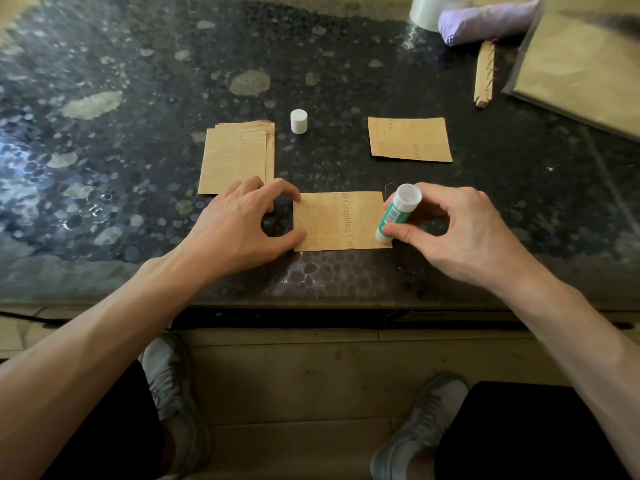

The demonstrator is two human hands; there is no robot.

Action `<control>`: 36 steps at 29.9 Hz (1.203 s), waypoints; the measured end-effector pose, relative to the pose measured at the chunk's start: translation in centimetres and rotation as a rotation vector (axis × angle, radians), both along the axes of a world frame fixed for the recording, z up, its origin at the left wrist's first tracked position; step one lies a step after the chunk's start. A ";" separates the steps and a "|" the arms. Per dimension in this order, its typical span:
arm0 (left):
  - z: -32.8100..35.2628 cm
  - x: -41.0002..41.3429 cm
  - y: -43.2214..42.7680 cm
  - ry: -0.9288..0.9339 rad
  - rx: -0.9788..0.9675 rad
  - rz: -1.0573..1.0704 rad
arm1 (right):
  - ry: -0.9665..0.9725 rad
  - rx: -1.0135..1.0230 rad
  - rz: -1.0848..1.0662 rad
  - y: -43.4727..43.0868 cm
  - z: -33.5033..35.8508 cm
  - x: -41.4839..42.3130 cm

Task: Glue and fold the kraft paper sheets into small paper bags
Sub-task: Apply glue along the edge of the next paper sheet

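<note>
So, on the left a stack of kraft paper sheets (237, 157) lies flat on the dark speckled stone table (104, 140). Just in front of it the left hand (242, 220) grips nothing. Its thumb and index fingertip press on the left edge of a single printed kraft sheet (341, 221) near the table's front edge. A white cap (298, 121) stands upright behind that sheet. Further right lies another kraft piece (410, 139). The right hand (460, 230) pinches a green-and-white glue stick (398, 213), tilted, its lower end touching the sheet's right edge near the front corner. A tape roll (427, 10) sits far back right.
</note>
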State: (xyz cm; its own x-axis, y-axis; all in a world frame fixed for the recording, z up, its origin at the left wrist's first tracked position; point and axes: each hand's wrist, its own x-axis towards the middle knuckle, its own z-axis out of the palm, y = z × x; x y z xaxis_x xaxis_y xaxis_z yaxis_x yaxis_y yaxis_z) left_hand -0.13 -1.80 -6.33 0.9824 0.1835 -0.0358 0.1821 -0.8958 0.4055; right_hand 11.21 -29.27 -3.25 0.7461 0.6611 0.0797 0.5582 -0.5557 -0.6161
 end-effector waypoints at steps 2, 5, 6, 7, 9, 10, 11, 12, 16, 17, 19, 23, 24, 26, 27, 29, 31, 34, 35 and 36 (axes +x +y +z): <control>0.0 0.0 0.0 0.002 0.000 -0.002 | 0.006 -0.013 0.002 -0.1 0.1 -0.1; -0.1 0.0 0.1 -0.004 -0.002 -0.003 | 0.017 -0.026 0.000 -0.3 0.2 -0.1; -0.1 0.0 0.0 -0.005 -0.003 -0.003 | 0.019 -0.029 0.002 -0.3 0.2 -0.1; -0.1 0.0 0.0 -0.005 -0.003 -0.004 | 0.020 -0.031 0.005 -0.3 0.2 -0.1; -0.1 0.0 0.0 -0.001 0.001 -0.003 | 0.025 -0.032 0.007 -0.4 0.2 -0.1; -0.1 0.0 0.0 0.000 0.004 -0.002 | 0.031 -0.032 0.008 -0.5 0.2 -0.1; -0.1 0.0 0.0 0.000 0.005 -0.002 | 0.038 -0.035 0.009 -0.6 0.2 0.0; 0.0 0.0 0.0 -0.001 0.005 -0.004 | 0.048 -0.038 0.013 -0.7 0.3 0.1; 0.0 0.0 0.0 0.001 0.009 -0.004 | 0.126 0.012 0.014 -1.0 0.5 0.6; 0.0 0.0 -0.1 0.002 0.012 -0.005 | 0.146 0.058 0.002 -1.0 0.6 0.7; 0.1 0.1 -0.1 0.004 0.015 -0.005 | 0.167 0.174 -0.029 -1.1 0.9 0.8; 0.1 0.0 -0.1 0.002 0.014 -0.008 | 0.180 0.373 -0.117 -0.9 1.0 1.0; 0.1 -0.1 -0.1 0.001 0.014 -0.010 | 0.170 0.401 -0.131 -0.8 0.9 1.0; 0.0 -0.1 -0.1 -0.004 0.016 -0.009 | 0.144 0.432 -0.142 -0.5 0.7 1.0; 0.0 -0.1 -0.2 -0.012 0.021 -0.007 | 0.132 0.433 -0.138 -0.3 0.7 1.0; -0.1 -0.2 -0.3 -0.037 0.032 -0.005 | 0.127 0.420 -0.104 0.2 0.6 0.8; -0.2 -0.4 -0.4 -0.066 0.040 0.000 | 0.128 0.390 -0.053 1.0 0.4 0.5; -0.4 -0.9 -0.8 -0.112 0.051 0.019 | 0.115 0.343 0.009 3.0 -0.1 -0.1; -0.5 -1.0 -0.9 -0.127 0.058 0.023 | 0.109 0.331 0.025 3.7 -0.3 -0.2; -0.6 -1.1 -1.1 -0.139 0.063 0.027 | 0.099 0.317 0.043 4.5 -0.5 -0.3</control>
